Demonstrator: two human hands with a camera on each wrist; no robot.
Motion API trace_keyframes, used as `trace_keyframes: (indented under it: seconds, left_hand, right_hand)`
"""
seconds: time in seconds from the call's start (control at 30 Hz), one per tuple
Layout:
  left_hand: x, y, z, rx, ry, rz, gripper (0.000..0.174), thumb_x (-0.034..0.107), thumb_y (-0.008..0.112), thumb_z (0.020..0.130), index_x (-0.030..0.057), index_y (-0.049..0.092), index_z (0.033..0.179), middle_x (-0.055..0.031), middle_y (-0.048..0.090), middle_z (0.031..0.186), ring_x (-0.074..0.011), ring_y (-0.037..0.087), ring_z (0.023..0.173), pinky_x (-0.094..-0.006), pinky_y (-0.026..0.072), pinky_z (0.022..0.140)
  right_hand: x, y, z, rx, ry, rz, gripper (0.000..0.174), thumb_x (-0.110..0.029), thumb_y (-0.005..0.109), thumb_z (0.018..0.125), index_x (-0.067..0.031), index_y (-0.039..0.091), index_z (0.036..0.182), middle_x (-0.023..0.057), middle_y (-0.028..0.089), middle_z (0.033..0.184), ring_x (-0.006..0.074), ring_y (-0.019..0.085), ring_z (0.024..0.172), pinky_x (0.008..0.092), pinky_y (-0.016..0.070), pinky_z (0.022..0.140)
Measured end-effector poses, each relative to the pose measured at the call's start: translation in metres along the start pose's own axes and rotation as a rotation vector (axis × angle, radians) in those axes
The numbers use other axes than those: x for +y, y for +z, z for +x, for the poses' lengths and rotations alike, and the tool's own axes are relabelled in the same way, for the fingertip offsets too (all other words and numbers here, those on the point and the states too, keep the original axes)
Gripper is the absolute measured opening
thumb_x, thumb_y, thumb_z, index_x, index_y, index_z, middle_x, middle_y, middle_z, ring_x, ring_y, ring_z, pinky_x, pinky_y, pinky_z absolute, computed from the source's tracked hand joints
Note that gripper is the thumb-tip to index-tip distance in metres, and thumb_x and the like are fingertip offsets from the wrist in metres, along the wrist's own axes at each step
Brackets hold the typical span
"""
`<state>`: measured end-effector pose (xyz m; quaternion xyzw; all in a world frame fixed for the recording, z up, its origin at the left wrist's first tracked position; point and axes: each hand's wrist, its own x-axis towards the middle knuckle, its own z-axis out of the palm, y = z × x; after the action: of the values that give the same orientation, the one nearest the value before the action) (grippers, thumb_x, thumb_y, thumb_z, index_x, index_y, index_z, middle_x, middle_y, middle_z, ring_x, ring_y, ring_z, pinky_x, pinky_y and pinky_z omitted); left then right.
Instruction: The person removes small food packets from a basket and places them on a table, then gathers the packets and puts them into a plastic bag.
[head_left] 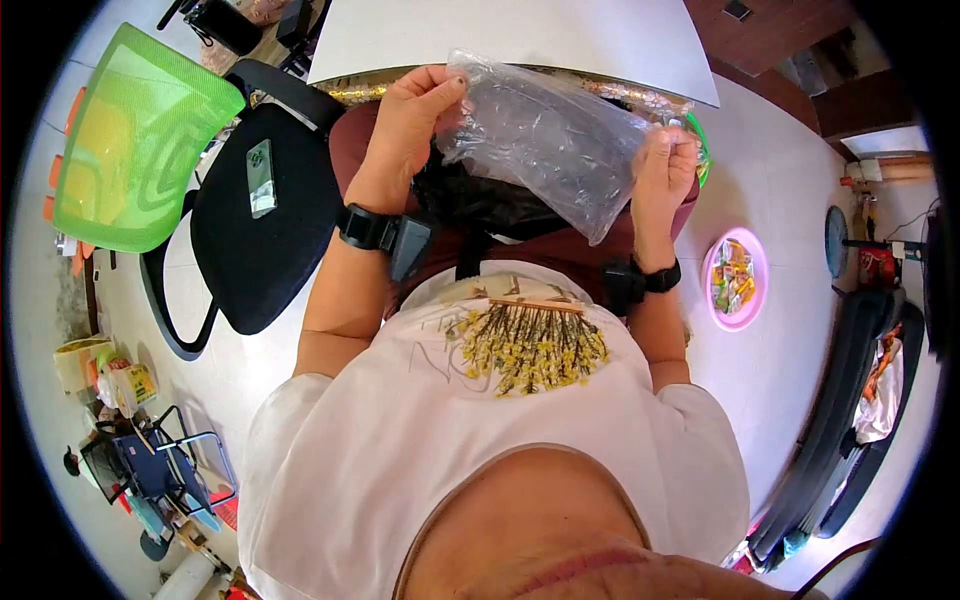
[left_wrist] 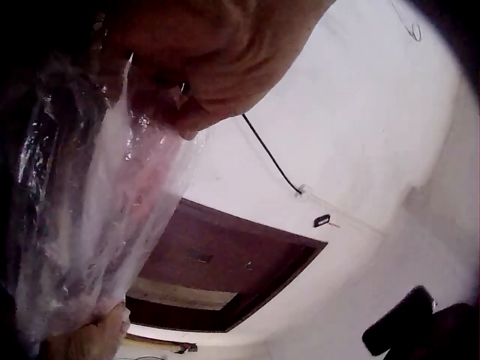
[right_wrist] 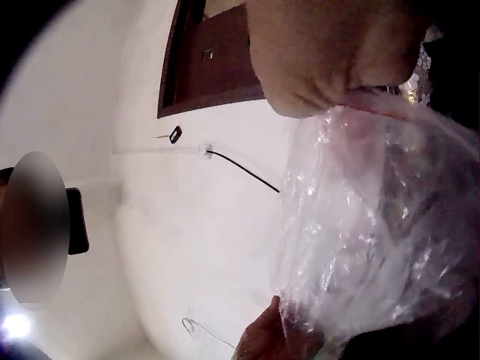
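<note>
A clear, crinkled plastic bag (head_left: pixel 550 135) is stretched between my two hands over the lap. The left hand (head_left: pixel 425 105) pinches its upper left corner between thumb and fingers. At the opposite end, the right hand (head_left: pixel 667 165) pinches the bag's right edge. In the left wrist view the plastic (left_wrist: pixel 90 202) hangs in folds below the left hand (left_wrist: pixel 217 60), with part of the other hand low in the picture. The right wrist view shows the bag (right_wrist: pixel 367 217) see-through and wrinkled under the right hand (right_wrist: pixel 337 56). Black plastic (head_left: pixel 490 195) lies on the lap beneath.
A white table (head_left: pixel 510 35) stands just ahead. To the left, a phone (head_left: pixel 261 180) lies on a black chair seat (head_left: pixel 230 235) with a green mesh back (head_left: pixel 145 140). On the floor at right is a pink basin (head_left: pixel 712 300) of small packets; a green-rimmed container (head_left: pixel 703 150) is partly hidden.
</note>
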<state>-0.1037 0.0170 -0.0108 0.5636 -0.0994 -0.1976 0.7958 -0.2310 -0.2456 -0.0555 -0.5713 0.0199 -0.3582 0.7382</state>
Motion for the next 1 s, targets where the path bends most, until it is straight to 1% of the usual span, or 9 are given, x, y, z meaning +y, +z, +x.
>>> trace_keyframes:
  seconds: [0.1,0.2,0.27,0.4,0.43,0.57,0.73,0.9,1.0]
  left_hand:
    - [0.004,0.007,-0.002,-0.067,0.094,0.033,0.008,0.009,0.056,0.092,0.0056,0.063,0.096,-0.0001,0.063,0.080,-0.0076,0.056,0.066,-0.0198,0.0462,0.059]
    - [0.015,0.026,-0.006,-0.127,0.106,0.188,0.008,0.009,0.056,0.092,0.0061,0.064,0.094,0.0019,0.062,0.079,-0.0038,0.053,0.064,-0.0181,0.0436,0.057]
    - [0.016,0.036,-0.002,-0.285,0.128,0.301,0.010,0.010,0.056,0.092,0.0060,0.063,0.098,0.0024,0.061,0.079,-0.0029,0.052,0.064,-0.0176,0.0427,0.057]
    - [0.031,0.054,0.003,-0.516,0.111,0.494,0.017,0.011,0.054,0.094,0.0054,0.062,0.107,0.0023,0.061,0.078,-0.0022,0.050,0.062,-0.0164,0.0412,0.055]
    - [0.036,0.055,0.002,-0.485,0.128,0.496,0.020,0.015,0.051,0.095,0.0051,0.061,0.110,0.0008,0.061,0.079,-0.0036,0.051,0.064,-0.0177,0.0423,0.058]
    - [0.043,0.041,0.005,-0.333,0.233,0.276,0.037,0.031,0.040,0.099,0.0043,0.054,0.121,-0.0063,0.064,0.090,-0.0116,0.057,0.077,-0.0247,0.0455,0.072]
    - [0.021,0.034,0.001,-0.141,0.248,0.051,0.052,0.043,0.036,0.098,0.0032,0.045,0.129,-0.0149,0.059,0.115,-0.0221,0.058,0.103,-0.0334,0.0447,0.088]
    - [0.012,0.070,-0.016,-0.043,0.347,0.153,0.034,0.005,0.060,0.086,0.0005,0.054,0.119,-0.0056,0.059,0.106,-0.0109,0.057,0.091,-0.0227,0.0466,0.079]
    - [0.007,0.062,-0.012,-0.120,0.200,0.324,0.021,0.006,0.058,0.088,-0.0005,0.062,0.108,-0.0023,0.062,0.092,-0.0086,0.058,0.078,-0.0226,0.0482,0.073]
  right_hand:
    - [0.005,-0.010,0.009,0.042,-0.062,-0.759,0.024,-0.013,0.064,0.086,-0.0016,0.055,0.105,0.0062,0.058,0.090,0.0148,0.056,0.079,0.0284,0.0473,0.073]
    - [-0.029,0.027,0.015,-0.084,-0.263,-0.897,0.043,-0.016,0.071,0.076,-0.0024,0.057,0.114,0.0124,0.060,0.110,0.0235,0.056,0.103,0.0352,0.0429,0.092]
    - [-0.036,0.046,0.022,-0.299,-0.159,-0.724,0.052,-0.020,0.074,0.073,-0.0056,0.055,0.120,0.0141,0.059,0.117,0.0254,0.053,0.113,0.0363,0.0400,0.097]
    - [-0.038,0.079,0.032,-0.527,-0.002,-0.499,0.055,-0.022,0.074,0.074,-0.0051,0.054,0.122,0.0138,0.061,0.114,0.0228,0.057,0.108,0.0348,0.0430,0.094]
    - [-0.031,0.080,0.034,-0.516,0.065,-0.441,0.041,-0.022,0.070,0.081,-0.0033,0.058,0.115,0.0080,0.064,0.097,0.0146,0.060,0.088,0.0285,0.0479,0.080]
    - [-0.028,0.084,0.033,-0.266,0.120,-0.247,0.018,-0.020,0.060,0.092,-0.0036,0.065,0.096,-0.0051,0.056,0.070,0.0019,0.045,0.060,0.0180,0.0374,0.054]
    - [-0.027,0.079,0.037,-0.036,0.091,0.009,0.019,-0.020,0.056,0.095,-0.0023,0.063,0.095,-0.0047,0.052,0.067,0.0035,0.044,0.058,0.0199,0.0394,0.053]
    - [-0.031,0.085,0.031,0.029,0.104,0.096,0.018,-0.019,0.054,0.095,-0.0026,0.061,0.095,-0.0040,0.051,0.068,0.0039,0.046,0.059,0.0213,0.0418,0.054]
    - [-0.032,0.088,0.030,0.063,0.149,0.204,0.016,-0.019,0.055,0.095,-0.0045,0.061,0.092,-0.0037,0.050,0.067,0.0046,0.046,0.060,0.0222,0.0416,0.053]
